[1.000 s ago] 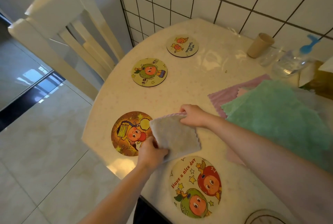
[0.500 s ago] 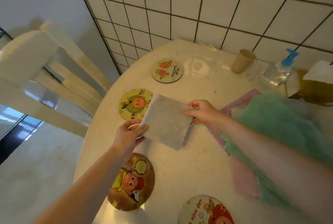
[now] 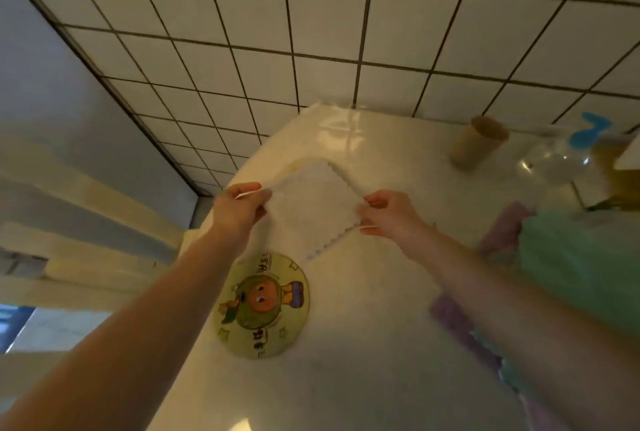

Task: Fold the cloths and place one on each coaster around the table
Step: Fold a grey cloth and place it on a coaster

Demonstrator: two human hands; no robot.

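Note:
A folded white cloth with a zigzag edge lies flat at the far left part of the round table, over the spot where the farthest coaster was; that coaster is almost fully hidden. My left hand pinches the cloth's left corner and my right hand pinches its right corner. A round yellow-green coaster with a cartoon fruit lies bare just in front of the cloth. A green cloth sits on pink and purple cloths at the right.
A tan paper cup and a clear spray bottle with a blue top stand near the tiled wall at the back right. A white chair stands left of the table.
Both hands carried the folded white cloth away from me, from near the front coasters past the green coaster to the farthest coaster spot. The view tilted up toward the wall.

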